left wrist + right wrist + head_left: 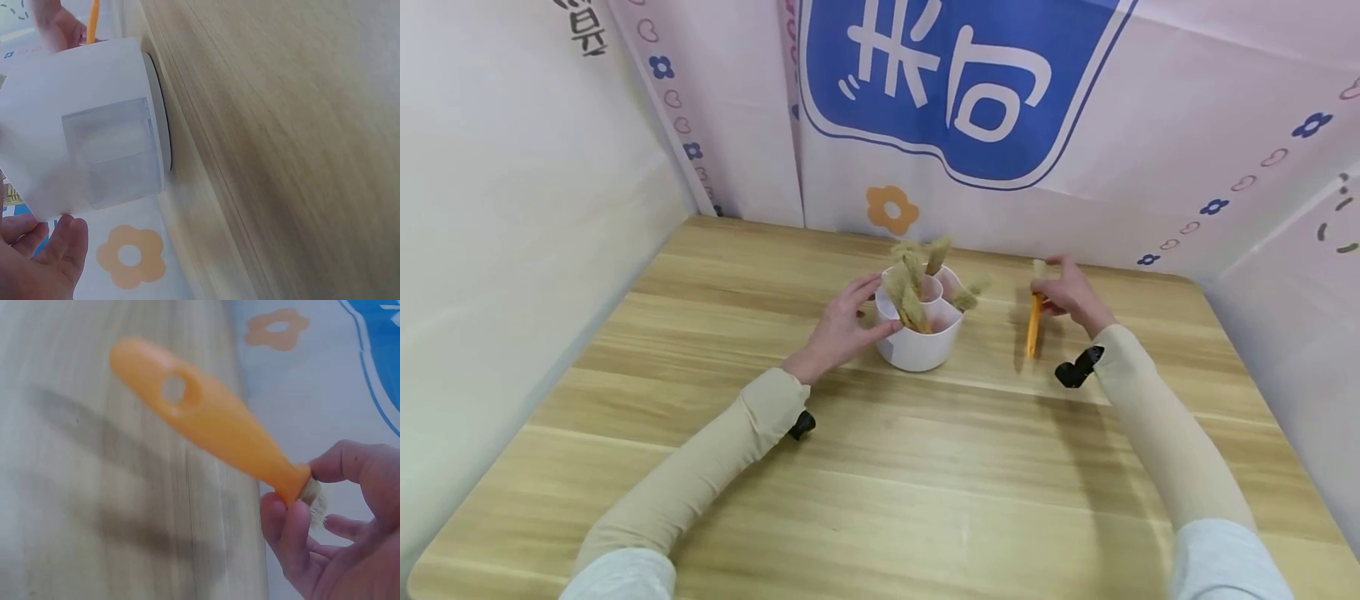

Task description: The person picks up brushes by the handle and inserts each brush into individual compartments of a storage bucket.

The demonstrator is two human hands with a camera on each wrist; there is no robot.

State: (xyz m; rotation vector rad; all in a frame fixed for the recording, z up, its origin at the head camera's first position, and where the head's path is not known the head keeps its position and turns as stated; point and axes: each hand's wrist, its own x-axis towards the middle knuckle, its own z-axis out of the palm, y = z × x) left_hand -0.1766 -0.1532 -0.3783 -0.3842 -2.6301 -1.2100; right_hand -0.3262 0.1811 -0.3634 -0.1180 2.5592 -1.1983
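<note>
A white divided holder [917, 353] stands on the table, with several tan-bristled brushes [904, 287] in its compartments, bristles up. My left hand [837, 332] grips the holder from its left side, thumb at the front rim and fingers farther back. In the left wrist view, the holder's side has a clear window [115, 153]. To the right of it, my right hand [1070, 293] pinches an orange-handled brush [206, 422] at its neck. That handle, with a hole near its end, points down toward the table; the pale bristles are partly hidden by the fingers.
The wooden table [880, 500] ends at a printed backdrop [737, 167] just behind the holder. White side walls [512, 208] rise at left and right. A black wrist camera [1078, 367] sits on the right sleeve, another [802, 426] at the left.
</note>
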